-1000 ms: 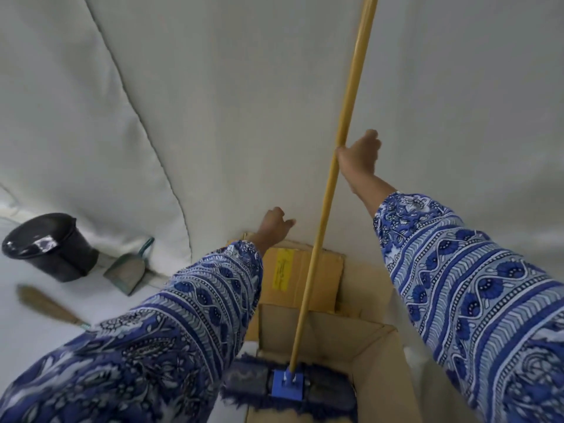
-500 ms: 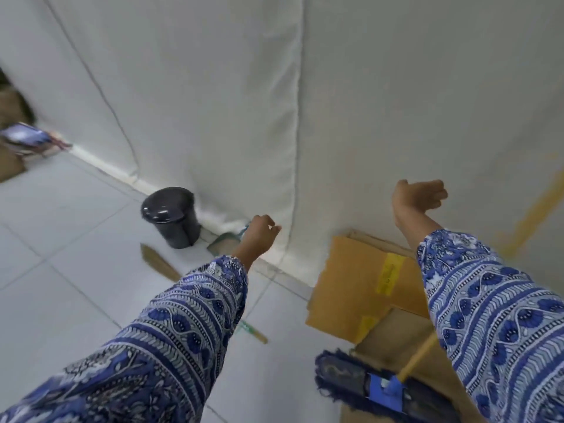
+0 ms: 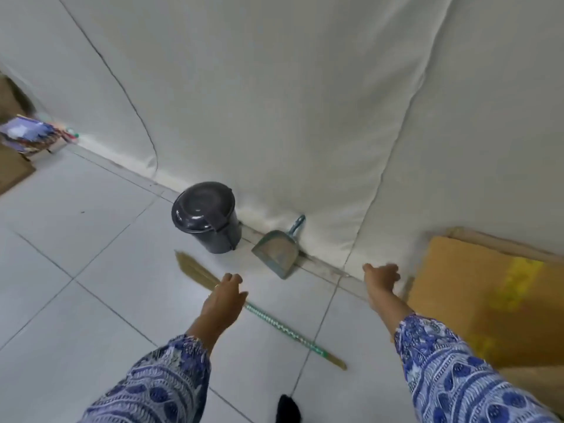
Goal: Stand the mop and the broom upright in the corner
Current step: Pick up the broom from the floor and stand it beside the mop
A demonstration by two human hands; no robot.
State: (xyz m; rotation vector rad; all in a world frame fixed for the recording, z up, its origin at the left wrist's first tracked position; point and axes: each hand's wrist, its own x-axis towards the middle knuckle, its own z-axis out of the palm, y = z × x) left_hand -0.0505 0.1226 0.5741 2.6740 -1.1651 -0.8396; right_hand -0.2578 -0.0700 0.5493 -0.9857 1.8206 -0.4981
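Note:
The broom [image 3: 280, 326] lies flat on the white floor tiles, its straw head pointing toward the black bin and its green patterned handle running toward the lower right. My left hand [image 3: 224, 302] hovers over the broom's neck, fingers apart, holding nothing. Farther right, my right hand [image 3: 381, 277] is stretched out near the foot of the wall, fingers loosely curled and empty. The mop is out of view.
A black lidded bin [image 3: 207, 216] stands against the white fabric-covered wall [image 3: 290, 102]. A teal dustpan [image 3: 277, 253] leans beside it. Flattened cardboard [image 3: 494, 300] rests at the right. Clutter [image 3: 33, 135] sits at the far left. A dark foot [image 3: 288, 409] shows at the bottom.
My right hand has let go of the mop's wooden handle. The view has swung left, so the mop has left the frame, and both hands have come down toward the broom.

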